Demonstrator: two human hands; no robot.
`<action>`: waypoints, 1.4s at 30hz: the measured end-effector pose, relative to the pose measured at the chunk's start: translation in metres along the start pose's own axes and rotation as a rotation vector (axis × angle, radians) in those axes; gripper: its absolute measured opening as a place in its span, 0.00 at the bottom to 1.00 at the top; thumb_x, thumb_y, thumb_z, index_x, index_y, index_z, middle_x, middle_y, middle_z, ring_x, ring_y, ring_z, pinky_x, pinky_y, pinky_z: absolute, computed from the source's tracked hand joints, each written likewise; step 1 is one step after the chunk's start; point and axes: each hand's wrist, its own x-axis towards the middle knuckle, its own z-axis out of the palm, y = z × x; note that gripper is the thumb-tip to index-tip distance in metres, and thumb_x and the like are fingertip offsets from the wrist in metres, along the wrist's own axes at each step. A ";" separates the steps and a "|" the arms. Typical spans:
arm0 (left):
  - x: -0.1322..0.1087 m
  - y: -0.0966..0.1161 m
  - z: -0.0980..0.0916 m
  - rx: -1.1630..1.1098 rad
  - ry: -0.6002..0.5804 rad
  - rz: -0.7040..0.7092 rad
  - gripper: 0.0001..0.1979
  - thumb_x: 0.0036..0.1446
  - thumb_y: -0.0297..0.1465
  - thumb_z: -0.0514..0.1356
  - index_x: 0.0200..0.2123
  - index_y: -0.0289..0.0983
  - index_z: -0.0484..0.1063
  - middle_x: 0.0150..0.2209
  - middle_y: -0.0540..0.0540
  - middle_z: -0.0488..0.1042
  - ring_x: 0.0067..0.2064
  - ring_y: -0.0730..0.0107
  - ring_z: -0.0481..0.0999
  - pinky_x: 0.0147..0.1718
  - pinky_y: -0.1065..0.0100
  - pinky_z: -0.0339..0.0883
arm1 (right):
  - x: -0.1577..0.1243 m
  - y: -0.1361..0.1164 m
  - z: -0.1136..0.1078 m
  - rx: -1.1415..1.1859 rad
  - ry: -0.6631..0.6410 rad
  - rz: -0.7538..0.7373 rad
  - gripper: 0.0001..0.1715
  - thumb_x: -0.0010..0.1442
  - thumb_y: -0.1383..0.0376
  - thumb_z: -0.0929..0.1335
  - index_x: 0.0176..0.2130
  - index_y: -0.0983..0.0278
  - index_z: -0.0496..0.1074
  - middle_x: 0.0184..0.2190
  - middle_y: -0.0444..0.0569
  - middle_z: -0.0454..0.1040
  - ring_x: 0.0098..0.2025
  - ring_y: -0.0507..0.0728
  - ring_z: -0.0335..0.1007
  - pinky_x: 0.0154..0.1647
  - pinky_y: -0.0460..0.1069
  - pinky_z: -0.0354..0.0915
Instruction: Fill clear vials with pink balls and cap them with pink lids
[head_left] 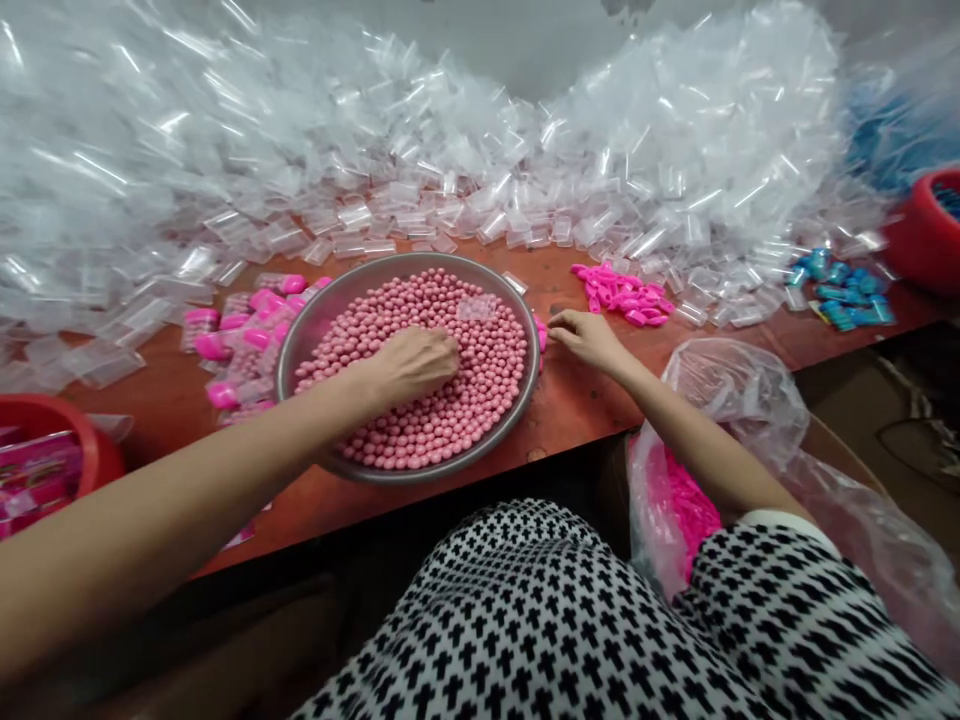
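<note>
A wide grey metal bowl (295, 338) full of round pink candy balls (420, 445) stands on the table. My left hand (420, 362) is down among the balls, its fingers curled and closed. Whatever it holds is hidden under the hand. On top of the balls, just right of that hand, lies a clear plastic tube (477, 308). Beyond the bowl's right rim, my right hand (589, 340) pinches at small bright pink caps (541, 342) with thumb and fingertips. More pink caps (624, 294) lie in a loose pile behind it.
Filled tubes with pink caps (251, 335) lie left of the bowl. A huge heap of clear empty tubes (450, 130) spans the table's back. Blue pieces (844, 290) and a red tub (926, 235) are at right, another red tub (101, 450) at left. A plastic bag (739, 390) holds pink pieces.
</note>
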 end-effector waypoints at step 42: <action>-0.043 0.054 0.035 -2.108 0.885 -0.091 0.26 0.45 0.40 0.76 0.46 0.35 0.78 0.44 0.42 0.81 0.46 0.61 0.81 0.49 0.59 0.76 | -0.049 -0.116 -0.023 0.599 -0.271 -0.342 0.17 0.62 0.53 0.70 0.46 0.60 0.73 0.29 0.42 0.71 0.25 0.50 0.62 0.25 0.47 0.59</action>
